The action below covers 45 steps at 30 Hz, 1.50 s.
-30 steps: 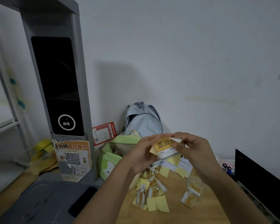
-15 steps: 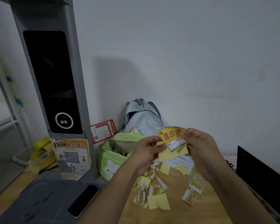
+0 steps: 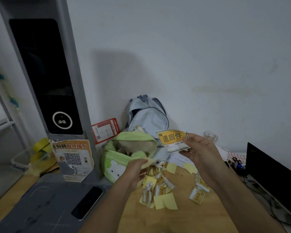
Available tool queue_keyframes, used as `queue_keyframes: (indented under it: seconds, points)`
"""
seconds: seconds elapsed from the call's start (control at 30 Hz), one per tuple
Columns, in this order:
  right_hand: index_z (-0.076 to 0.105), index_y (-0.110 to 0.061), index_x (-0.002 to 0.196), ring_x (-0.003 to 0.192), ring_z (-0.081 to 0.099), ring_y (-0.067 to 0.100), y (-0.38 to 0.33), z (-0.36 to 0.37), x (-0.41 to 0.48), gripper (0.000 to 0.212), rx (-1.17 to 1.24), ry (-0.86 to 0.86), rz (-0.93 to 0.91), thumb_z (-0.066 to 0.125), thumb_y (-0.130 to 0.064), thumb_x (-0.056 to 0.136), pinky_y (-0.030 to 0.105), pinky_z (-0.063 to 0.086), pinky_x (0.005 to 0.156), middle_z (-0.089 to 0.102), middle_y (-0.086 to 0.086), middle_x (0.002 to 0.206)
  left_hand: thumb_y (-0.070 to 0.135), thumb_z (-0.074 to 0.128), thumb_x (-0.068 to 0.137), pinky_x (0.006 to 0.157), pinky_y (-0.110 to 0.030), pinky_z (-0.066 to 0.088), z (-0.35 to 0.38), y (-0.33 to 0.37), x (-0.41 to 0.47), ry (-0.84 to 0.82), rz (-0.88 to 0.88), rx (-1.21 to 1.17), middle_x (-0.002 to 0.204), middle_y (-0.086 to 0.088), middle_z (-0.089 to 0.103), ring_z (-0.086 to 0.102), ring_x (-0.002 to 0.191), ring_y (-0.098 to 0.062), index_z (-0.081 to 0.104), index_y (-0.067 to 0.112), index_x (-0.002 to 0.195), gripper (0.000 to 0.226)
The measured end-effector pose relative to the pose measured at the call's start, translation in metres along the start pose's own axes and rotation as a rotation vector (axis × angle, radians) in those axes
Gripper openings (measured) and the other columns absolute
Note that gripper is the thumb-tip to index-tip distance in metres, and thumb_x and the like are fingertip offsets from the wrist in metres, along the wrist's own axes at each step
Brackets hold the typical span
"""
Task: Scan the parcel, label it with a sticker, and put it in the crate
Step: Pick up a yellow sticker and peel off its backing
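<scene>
Now right hand (image 3: 203, 153) fingers pinching sticker (image 3: 172, 140) (raised), left hand (image 3: 135, 172) clutching yellow backing (image 3: 145, 161)

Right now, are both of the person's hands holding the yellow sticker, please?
No, only the right hand pinches the yellow sticker by its edge, while the left hand has dropped lower and grips a crumpled backing paper.

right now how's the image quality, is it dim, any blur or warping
Head view: dim and flat, with a soft shadow on the wall behind the scanner tower. The tower leans from wide-angle warping. The left hand is motion-blurred; the sticker in the right hand stays readable.
</scene>
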State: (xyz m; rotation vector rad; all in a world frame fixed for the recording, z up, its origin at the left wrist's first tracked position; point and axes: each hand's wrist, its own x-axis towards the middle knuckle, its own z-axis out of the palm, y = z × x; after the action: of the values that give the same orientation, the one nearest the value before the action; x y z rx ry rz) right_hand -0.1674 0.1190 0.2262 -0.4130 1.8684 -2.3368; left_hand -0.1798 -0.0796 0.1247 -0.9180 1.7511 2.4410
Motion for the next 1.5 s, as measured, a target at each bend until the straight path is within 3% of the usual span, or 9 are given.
queue_keyframes:
  seconds: [0.23,0.4,0.53,0.8,0.93,1.03,1.17,1.37,1.5]
  points:
    - [0.074,-0.018,0.095,0.084,0.067,0.006,0.0,-0.039,-0.007,0.017,-0.3,0.014,0.031,0.059,-0.011,0.091,0.024,0.049,0.081,0.077,-0.003,0.088,0.01,0.057,0.088,0.045,-0.022,0.035,0.023,-0.065,0.043,0.133,-0.289,0.081,0.08,-0.012,0.051,0.049,0.062,-0.02,0.056,0.0,0.095,0.012]
    - [0.072,-0.016,0.105,0.105,0.065,0.031,0.006,-0.072,-0.012,0.022,-0.318,0.116,0.07,0.067,-0.024,0.085,0.051,0.047,0.1,0.073,0.013,0.107,0.017,0.059,0.088,0.058,-0.034,0.047,0.05,-0.088,0.053,0.042,-0.435,0.066,0.115,-0.013,0.054,0.059,0.089,-0.027,0.055,0.005,0.119,0.034]
    - [0.074,-0.013,0.101,0.106,0.065,0.034,0.01,-0.086,-0.011,0.017,-0.312,0.17,0.086,0.063,-0.016,0.088,0.054,0.048,0.098,0.075,0.008,0.106,0.013,0.046,0.095,0.092,-0.042,0.043,0.072,-0.081,0.051,-0.026,-0.198,0.08,0.123,-0.007,0.048,0.048,0.108,-0.026,0.059,0.012,0.125,0.032]
    - [0.075,-0.024,0.102,0.106,0.065,0.021,0.011,-0.073,-0.002,0.025,-0.386,0.041,0.097,0.055,-0.013,0.093,0.04,0.049,0.094,0.075,-0.007,0.105,0.005,0.053,0.088,0.061,-0.027,0.043,0.085,-0.031,0.018,-0.156,0.095,-0.04,0.096,-0.013,0.071,0.062,0.074,-0.019,0.071,0.011,0.088,0.019]
    - [0.073,-0.029,0.1,0.1,0.066,0.012,0.023,-0.054,0.003,0.026,-0.363,0.031,0.127,0.055,-0.012,0.093,0.033,0.052,0.089,0.076,-0.017,0.094,0.027,0.046,0.096,0.063,-0.029,0.043,0.082,-0.005,-0.003,-0.21,0.16,-0.141,0.095,-0.013,0.07,0.06,0.074,-0.02,0.069,0.004,0.105,0.034]
    - [0.075,-0.026,0.1,0.102,0.067,0.016,0.032,-0.043,0.008,0.029,-0.377,0.011,0.127,0.052,-0.01,0.094,0.036,0.054,0.089,0.077,-0.007,0.1,0.037,0.049,0.094,0.067,-0.035,0.047,0.066,0.007,-0.01,-0.209,0.269,-0.077,0.084,-0.01,0.071,0.063,0.073,-0.023,0.071,0.01,0.091,0.035]
    - [0.076,-0.02,0.101,0.101,0.068,0.021,0.041,-0.028,0.014,0.028,-0.362,-0.039,0.13,0.051,-0.008,0.094,0.038,0.054,0.089,0.077,-0.001,0.101,0.013,0.069,0.084,0.067,-0.034,0.051,0.045,0.012,-0.02,-0.197,0.434,0.125,0.082,-0.009,0.067,0.062,0.074,-0.022,0.07,0.016,0.08,0.005]
    - [0.075,-0.012,0.091,0.092,0.068,0.027,0.059,-0.011,0.019,0.017,-0.237,0.046,0.16,0.058,-0.008,0.091,0.038,0.057,0.078,0.074,0.013,0.101,0.006,0.063,0.088,0.071,-0.039,0.048,0.023,0.007,-0.027,-0.166,0.458,0.076,0.086,-0.015,0.063,0.057,0.078,-0.027,0.069,0.015,0.08,0.014]
    - [0.065,-0.006,0.109,0.076,0.067,0.023,0.064,-0.002,0.018,0.021,-0.194,0.125,0.14,0.059,-0.002,0.089,0.025,0.053,0.06,0.07,0.011,0.082,-0.006,0.058,0.087,0.079,-0.042,0.048,0.018,0.006,-0.032,-0.198,0.425,0.014,0.084,-0.01,0.068,0.058,0.084,-0.029,0.072,0.021,0.082,0.03]
